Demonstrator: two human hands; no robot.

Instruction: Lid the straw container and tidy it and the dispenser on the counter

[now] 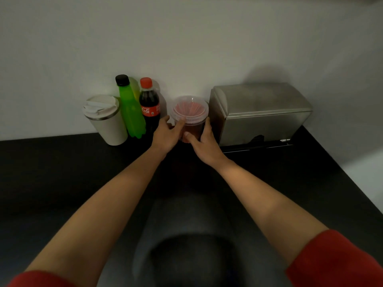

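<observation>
A clear round straw container (189,112) stands on the dark counter (62,172) against the white wall, with red straws inside and a clear lid on top. My left hand (166,135) touches its left side with relaxed fingers spread. My right hand (204,142) grips its right side, thumb in front and fingers curled round the wall. A brushed-steel dispenser (261,112) sits just right of the container, almost touching it.
Left of the container stand a cola bottle (149,106) with a red cap, a green bottle (130,108) with a black cap and a white lidded travel cup (105,119), all by the wall. The counter's right edge (352,179) runs diagonally.
</observation>
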